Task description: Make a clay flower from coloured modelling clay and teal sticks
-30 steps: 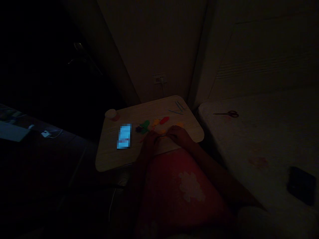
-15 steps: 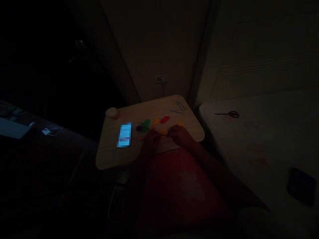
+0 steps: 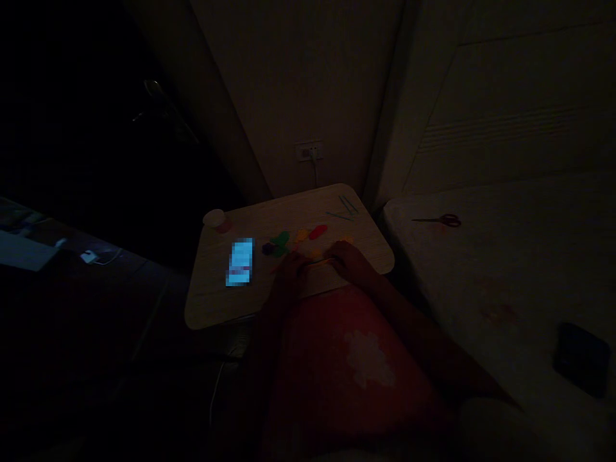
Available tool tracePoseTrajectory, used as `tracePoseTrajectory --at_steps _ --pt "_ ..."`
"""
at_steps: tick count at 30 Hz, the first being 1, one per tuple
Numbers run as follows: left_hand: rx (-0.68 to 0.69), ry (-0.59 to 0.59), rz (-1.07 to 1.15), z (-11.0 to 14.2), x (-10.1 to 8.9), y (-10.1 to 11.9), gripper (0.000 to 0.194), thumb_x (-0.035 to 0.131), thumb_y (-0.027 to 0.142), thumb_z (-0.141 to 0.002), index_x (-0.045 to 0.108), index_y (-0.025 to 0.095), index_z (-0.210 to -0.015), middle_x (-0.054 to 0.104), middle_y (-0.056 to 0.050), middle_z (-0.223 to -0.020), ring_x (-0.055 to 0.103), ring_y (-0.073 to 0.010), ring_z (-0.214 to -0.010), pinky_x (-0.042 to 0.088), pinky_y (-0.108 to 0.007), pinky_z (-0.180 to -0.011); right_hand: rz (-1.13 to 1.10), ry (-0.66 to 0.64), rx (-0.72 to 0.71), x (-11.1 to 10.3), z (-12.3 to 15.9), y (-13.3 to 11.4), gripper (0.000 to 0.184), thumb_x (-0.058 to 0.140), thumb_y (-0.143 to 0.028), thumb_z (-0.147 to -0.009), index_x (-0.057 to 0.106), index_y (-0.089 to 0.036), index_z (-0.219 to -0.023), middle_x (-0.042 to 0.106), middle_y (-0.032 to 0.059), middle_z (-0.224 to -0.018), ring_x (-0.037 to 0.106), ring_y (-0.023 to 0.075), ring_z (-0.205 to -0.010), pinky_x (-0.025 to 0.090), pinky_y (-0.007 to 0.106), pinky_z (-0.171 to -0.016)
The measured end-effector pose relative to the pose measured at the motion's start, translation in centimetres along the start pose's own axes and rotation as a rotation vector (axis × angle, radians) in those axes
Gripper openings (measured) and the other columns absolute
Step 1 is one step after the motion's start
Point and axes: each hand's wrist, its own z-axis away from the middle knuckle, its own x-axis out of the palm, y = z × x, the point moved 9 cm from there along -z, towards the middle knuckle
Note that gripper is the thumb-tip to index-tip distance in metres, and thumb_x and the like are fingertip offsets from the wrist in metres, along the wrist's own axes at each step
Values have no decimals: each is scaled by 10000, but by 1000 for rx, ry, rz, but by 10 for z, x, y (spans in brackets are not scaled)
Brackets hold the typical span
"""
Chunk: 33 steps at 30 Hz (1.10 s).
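Note:
In the dim head view, a thin yellow strip (image 3: pixel 319 261), which looks like modelling clay, stretches between my two hands above the small table (image 3: pixel 212 301). My left hand (image 3: pixel 289 271) is closed on its left end, and my right hand (image 3: pixel 350 262) pinches the right end. Just beyond the strip lies a yellow lump (image 3: pixel 314 253). Further back are a red lump (image 3: pixel 317 231), another yellow lump (image 3: pixel 301 235), a green lump (image 3: pixel 280 240) and a dark purple lump (image 3: pixel 267 248). The fingertips are partly lost in shadow.
A lit phone (image 3: pixel 240 261) lies left of my hands, with a white-lidded tub (image 3: pixel 216 220) behind it. Thin sticks (image 3: pixel 347 206) lie at the back right. Scissors (image 3: pixel 443 221) and a dark object (image 3: pixel 582 359) rest on the pale surface to the right. A wall socket (image 3: pixel 308 151) holds a plug.
My hands have shifted slightly apart, and more of the yellow strip shows between them. The things on the table have stayed in place.

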Motion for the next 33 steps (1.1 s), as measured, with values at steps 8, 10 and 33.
tracePoseTrajectory --at_steps 8,10,33 --pt "-23 -4 11 -1 2 -10 215 576 121 -896 748 199 -1001 716 -68 -1022 650 -236 -1037 530 -444 -993 -27 -26 24 2 -3 7 164 623 -154 -927 779 -193 -957 721 101 -963 649 239 -948 503 381 -884" --pt "-28 -5 12 -2 2 -10 218 577 119 -893 750 197 -1001 716 -69 -1020 651 -237 -1042 526 -446 -1004 -38 -24 18 2 -4 8 160 624 -155 -927 779 -188 -950 727 101 -957 652 239 -940 504 379 -881" --pt "81 11 -215 3 -6 16 173 590 300 -948 708 197 -1019 591 -94 -1054 550 -258 -1032 476 -422 -962 -28 19 15 -4 -4 -4 143 563 -170 -923 703 -183 -951 664 102 -962 598 240 -958 476 384 -896"
